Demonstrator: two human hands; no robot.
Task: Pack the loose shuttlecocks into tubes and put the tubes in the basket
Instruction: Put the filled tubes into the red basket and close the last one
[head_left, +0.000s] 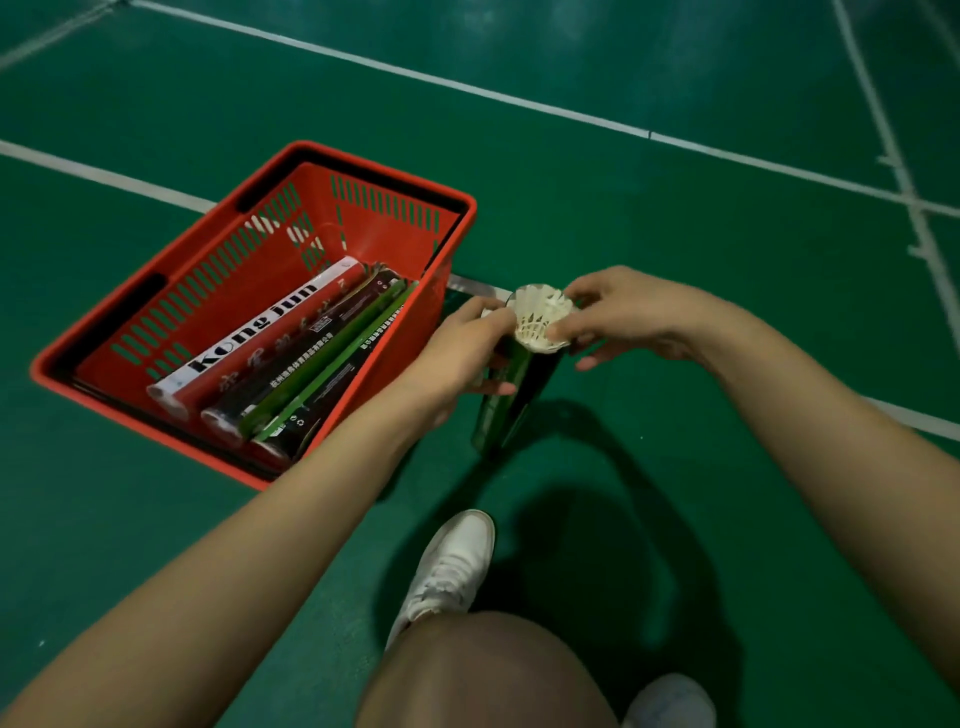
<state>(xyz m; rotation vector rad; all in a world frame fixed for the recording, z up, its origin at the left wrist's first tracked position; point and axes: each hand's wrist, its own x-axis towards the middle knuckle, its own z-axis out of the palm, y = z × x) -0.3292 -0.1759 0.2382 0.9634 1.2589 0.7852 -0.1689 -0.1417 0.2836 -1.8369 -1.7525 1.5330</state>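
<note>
A dark green tube (506, 395) stands upright on the court floor, right of the red basket (109, 332). My left hand (462, 348) grips the tube near its top. A white shuttlecock (540, 314) sits at the tube's mouth, feathers up, and my right hand (623, 312) pinches its skirt from the right. Several packed tubes (270, 358) lie side by side in the basket: a red-and-white one, a dark one and green ones.
White court lines (519, 101) cross the green floor behind the basket and to the right. My knee (483, 670) and white shoes (452, 566) are at the bottom centre, just below the tube.
</note>
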